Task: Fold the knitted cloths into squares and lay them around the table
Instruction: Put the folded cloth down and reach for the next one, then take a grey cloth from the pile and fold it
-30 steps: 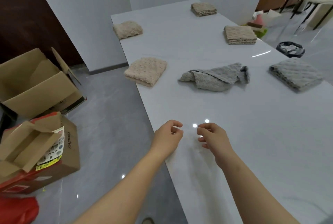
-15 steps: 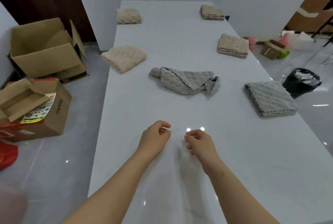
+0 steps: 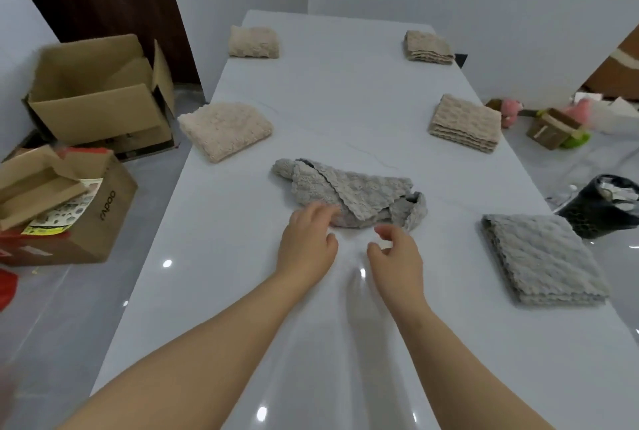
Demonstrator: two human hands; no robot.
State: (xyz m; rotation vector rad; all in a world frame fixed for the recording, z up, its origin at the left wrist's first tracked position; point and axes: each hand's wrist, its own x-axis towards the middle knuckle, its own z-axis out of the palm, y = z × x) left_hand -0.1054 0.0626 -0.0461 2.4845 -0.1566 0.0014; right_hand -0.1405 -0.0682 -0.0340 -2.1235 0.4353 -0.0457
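Observation:
A crumpled grey knitted cloth [image 3: 349,192] lies unfolded in the middle of the white table [image 3: 345,90]. My left hand [image 3: 306,243] reaches to its near edge, fingertips touching or just at the cloth, fingers relaxed. My right hand [image 3: 397,256] hovers just short of the cloth with loosely curled fingers, holding nothing. A folded grey square [image 3: 543,256] lies at the right edge. Folded beige squares lie at the left edge [image 3: 224,128] and far left [image 3: 254,42], at the right [image 3: 465,123] and far right [image 3: 428,47].
Open cardboard boxes [image 3: 100,94] [image 3: 58,201] stand on the floor left of the table. A black bin [image 3: 601,205] and small toys [image 3: 553,127] sit on the floor to the right. A white wall closes the far end.
Both hands moved forward from the near table surface to the crumpled grey cloth. The view swung to face down the table's length.

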